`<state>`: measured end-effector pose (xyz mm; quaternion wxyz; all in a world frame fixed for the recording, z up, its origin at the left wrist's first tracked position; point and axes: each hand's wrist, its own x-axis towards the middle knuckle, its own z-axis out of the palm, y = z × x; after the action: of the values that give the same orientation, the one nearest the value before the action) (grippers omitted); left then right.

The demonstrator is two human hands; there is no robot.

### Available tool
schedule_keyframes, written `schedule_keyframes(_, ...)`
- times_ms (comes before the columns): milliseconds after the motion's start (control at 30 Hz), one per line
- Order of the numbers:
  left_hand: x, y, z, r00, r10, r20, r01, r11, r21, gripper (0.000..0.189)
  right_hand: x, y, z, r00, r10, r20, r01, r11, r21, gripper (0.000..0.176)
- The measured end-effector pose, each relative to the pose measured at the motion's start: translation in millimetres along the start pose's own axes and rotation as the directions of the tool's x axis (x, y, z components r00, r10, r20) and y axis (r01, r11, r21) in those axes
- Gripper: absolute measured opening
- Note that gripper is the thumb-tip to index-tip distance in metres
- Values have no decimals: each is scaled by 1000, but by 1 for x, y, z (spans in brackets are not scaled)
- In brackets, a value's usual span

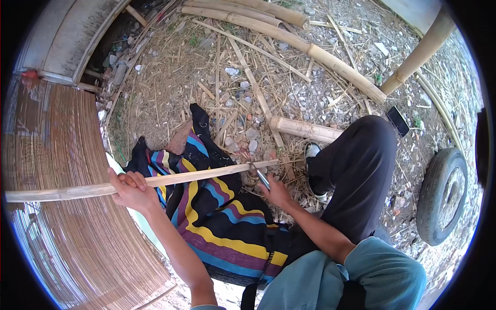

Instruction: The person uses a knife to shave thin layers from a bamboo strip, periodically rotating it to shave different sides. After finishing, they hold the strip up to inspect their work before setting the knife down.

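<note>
Strip: here is the long pale wooden strip [206, 174], running almost straight across the view, its left end at the edge of the picture and its right end a little higher, just past the blade.
Left hand: the left hand [135, 193] has its fingers curled around the strip, thumb raised beside it; a long stretch pokes out to the left of the grip, another to the right.
Right hand: the right hand [276, 192] is closed around the knife [262, 177], just below the strip's right end, and the metal blade meets the wood there; whether any fingertip touches the strip, I cannot tell.
Cloth: under the strip's right stretch, folds of dark striped cloth [227, 212], yellow, purple and blue, drape over the lap.
Mat: beneath the left stretch, a brown mat [57, 139] of thin, close-set slats.
Ground: stony dirt, littered with straw-like scraps; smooth, round, jointed bamboo [310, 50] lies up ahead.
Right side: a black phone [398, 121] lies beyond the bent knee [361, 155], and a round, dusty tyre [428, 201] is nearby.
</note>
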<state>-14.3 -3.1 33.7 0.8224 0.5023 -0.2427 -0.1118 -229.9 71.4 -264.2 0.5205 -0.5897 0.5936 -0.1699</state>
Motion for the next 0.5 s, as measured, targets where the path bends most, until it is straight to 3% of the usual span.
schedule_keyframes(33,-1,0,-3,1000,-7,-1,7,1000,11,39,-5,-6,-1,994,-113,9,113,993,40,42)
schedule_keyframes(67,-1,0,-4,1000,-7,2,7,1000,5,38,-5,-6,-2,994,-111,13,110,993,37,42)
schedule_keyframes(133,0,0,-4,1000,-4,9,4,1000,-5,38,0,-5,-3,965,-255,-67,254,967,-33,42)
schedule_keyframes(167,0,0,-4,1000,6,-5,-6,1000,4,38,4,16,2,990,-138,-39,135,989,-59,43)
schedule_keyframes(200,-1,0,-5,1000,17,-17,-16,1000,16,37,4,45,1,990,-133,-39,130,990,-55,43)
schedule_keyframes(267,1,2,-10,1000,-3,-14,3,1000,2,38,13,92,-4,967,251,-46,-255,933,-252,44)
schedule_keyframes(300,3,2,-9,1000,-28,-4,28,1000,-8,39,17,93,6,966,252,-54,-258,936,-242,44)
schedule_keyframes(367,-1,1,1,1000,-17,-8,18,1000,4,40,25,93,14,977,25,-211,-78,967,-243,46)
schedule_keyframes(400,-6,4,2,1000,-8,-10,8,999,36,40,15,84,12,978,30,-205,-82,965,-249,46)
schedule_keyframes(467,-3,3,5,1000,11,13,-11,999,35,41,6,32,-6,994,114,1,-113,990,-87,44)
schedule_keyframes(500,4,0,-2,999,25,28,-26,999,45,38,2,16,-8,1000,19,1,-19,997,-79,41)
